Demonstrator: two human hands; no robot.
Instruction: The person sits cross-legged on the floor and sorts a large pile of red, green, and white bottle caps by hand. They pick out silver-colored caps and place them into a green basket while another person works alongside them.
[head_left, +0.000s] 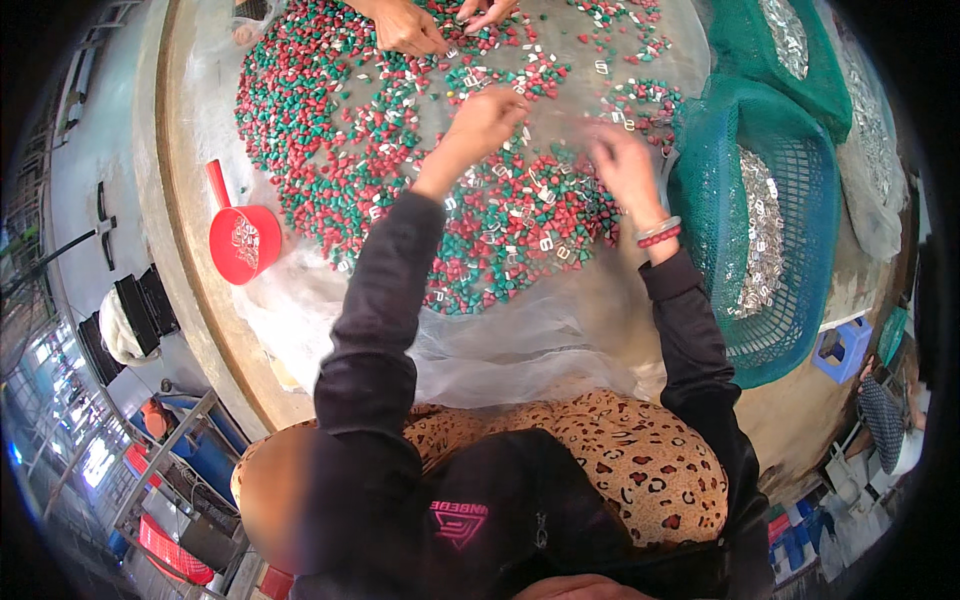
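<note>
Small red and green cone-shaped pieces (pixel 330 130) are spread thickly over a sheet, with small pale metal buckle-like pieces (pixel 546 244) among them. My left hand (pixel 482 128) is over the middle of the spread, its fingers drawn together; whatever they pinch is too small to make out. To the right, my right hand (pixel 622 170) hovers near the edge of the spread, smeared by motion, so its fingers do not read clearly. A teal mesh-lined basket (pixel 815 290) stands beside it, holding a heap of the metal pieces (pixel 762 240).
A red long-handled scoop (pixel 222 262) with some metal pieces lies at the left. Another person's hands (pixel 408 28) work at the far side. Behind the basket is a second green net (pixel 830 60) of metal pieces, with a clear plastic bag (pixel 875 180) to its right.
</note>
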